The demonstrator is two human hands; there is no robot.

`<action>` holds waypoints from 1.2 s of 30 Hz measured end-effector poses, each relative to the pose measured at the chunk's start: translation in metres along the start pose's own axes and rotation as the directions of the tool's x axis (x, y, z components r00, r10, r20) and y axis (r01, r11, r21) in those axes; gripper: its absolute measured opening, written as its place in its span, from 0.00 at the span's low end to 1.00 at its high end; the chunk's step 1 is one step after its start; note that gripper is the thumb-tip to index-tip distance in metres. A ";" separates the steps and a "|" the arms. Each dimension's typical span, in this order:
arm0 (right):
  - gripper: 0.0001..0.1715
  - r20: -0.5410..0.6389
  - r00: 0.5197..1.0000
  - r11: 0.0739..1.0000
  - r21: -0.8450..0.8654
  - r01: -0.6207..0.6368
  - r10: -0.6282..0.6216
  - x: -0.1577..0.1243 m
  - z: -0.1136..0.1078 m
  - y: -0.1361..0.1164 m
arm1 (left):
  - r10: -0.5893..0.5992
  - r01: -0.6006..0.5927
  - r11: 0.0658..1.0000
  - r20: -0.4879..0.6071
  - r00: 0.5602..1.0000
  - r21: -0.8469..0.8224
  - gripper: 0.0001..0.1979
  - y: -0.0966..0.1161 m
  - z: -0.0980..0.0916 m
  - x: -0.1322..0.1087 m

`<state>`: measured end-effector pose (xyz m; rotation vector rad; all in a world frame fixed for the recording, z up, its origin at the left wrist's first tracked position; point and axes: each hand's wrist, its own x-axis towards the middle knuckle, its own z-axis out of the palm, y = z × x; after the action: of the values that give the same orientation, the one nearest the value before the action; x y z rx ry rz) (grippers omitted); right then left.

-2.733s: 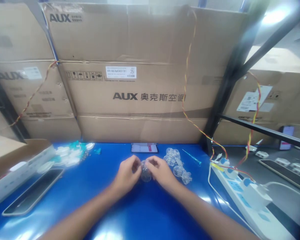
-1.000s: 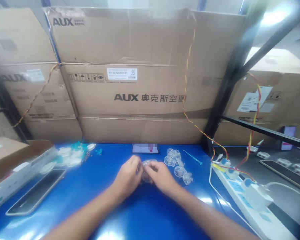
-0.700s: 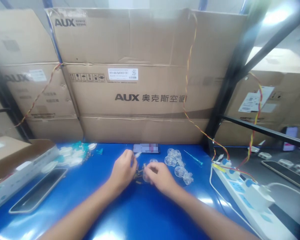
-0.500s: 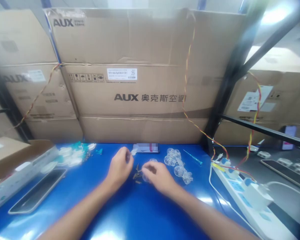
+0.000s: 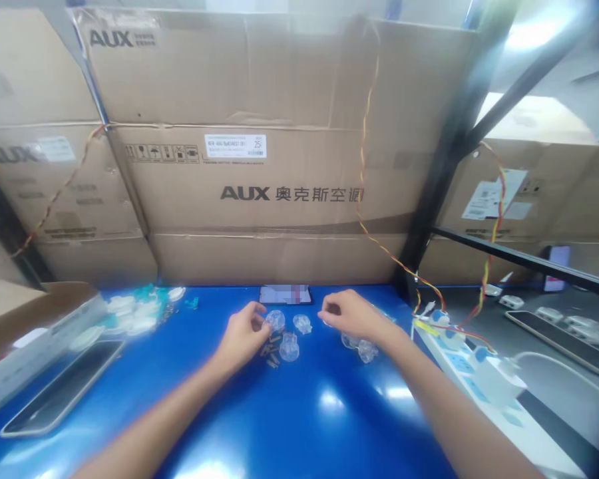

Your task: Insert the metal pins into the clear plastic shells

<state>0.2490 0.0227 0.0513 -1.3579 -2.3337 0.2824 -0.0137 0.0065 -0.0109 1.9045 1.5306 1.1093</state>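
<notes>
My left hand (image 5: 247,334) pinches the edge of a round clear plastic piece (image 5: 276,320) with thumb and fingertips. Just below it, small brownish metal pieces (image 5: 271,351) lie scattered on the blue tabletop (image 5: 299,412). Beside them rest another clear plastic piece (image 5: 289,348) and a smaller clear part (image 5: 303,324). Over on the right, my right hand (image 5: 352,314) is held with curled fingers, thumb and fingertips close together. A sliver of something pale shows at its fingertips, too small to name. Under that wrist sit more clear plastic pieces (image 5: 367,350), partly hidden by the hand.
A phone with a lit screen (image 5: 285,295) lies at the back. To the left are a dark phone (image 5: 62,389), a pile of white and teal parts (image 5: 132,309) and an open carton (image 5: 74,293). A white power strip (image 5: 479,372) with cables lines the right side.
My right hand has moved right and slightly up, from the metal pieces to the clear pile. Clear pieces now show in the middle. The camera view has shifted slightly.
</notes>
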 end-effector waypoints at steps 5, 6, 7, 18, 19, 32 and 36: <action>0.12 0.248 0.942 0.967 -0.170 -0.188 0.227 -0.003 -0.018 0.026 | -0.094 0.099 0.989 0.045 0.995 -0.114 0.14 -0.003 0.005 0.003; 0.11 0.280 0.926 0.961 -0.185 -0.206 0.253 -0.004 -0.019 0.029 | -0.121 0.128 0.981 0.056 0.991 -0.144 0.14 -0.004 0.006 0.004; 0.10 0.310 0.912 0.958 -0.190 -0.216 0.268 -0.004 -0.020 0.031 | -0.146 0.157 0.971 0.069 0.987 -0.178 0.15 -0.005 0.008 0.005; 0.07 0.383 0.895 0.972 -0.133 -0.192 0.229 -0.005 -0.017 0.034 | -0.133 0.126 0.974 -0.023 0.991 -0.188 0.10 -0.014 0.007 0.007; 0.07 0.378 0.900 0.975 -0.122 -0.186 0.218 -0.005 -0.017 0.033 | -0.100 0.090 0.985 -0.058 0.993 -0.149 0.09 -0.011 0.006 0.005; 0.14 0.056 0.998 0.753 0.655 -0.067 0.040 0.002 0.033 -0.025 | 0.105 -0.018 0.956 0.285 0.953 -0.293 0.16 0.035 0.008 -0.020; 0.14 0.067 0.994 0.634 0.766 -0.104 0.082 0.003 0.066 -0.039 | 0.126 -0.009 0.944 0.337 0.933 -0.329 0.17 0.032 0.007 -0.018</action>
<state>0.1873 0.0079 0.0082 -1.0040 -1.7697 1.1880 0.0100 -0.0191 0.0041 1.8171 1.0232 0.9145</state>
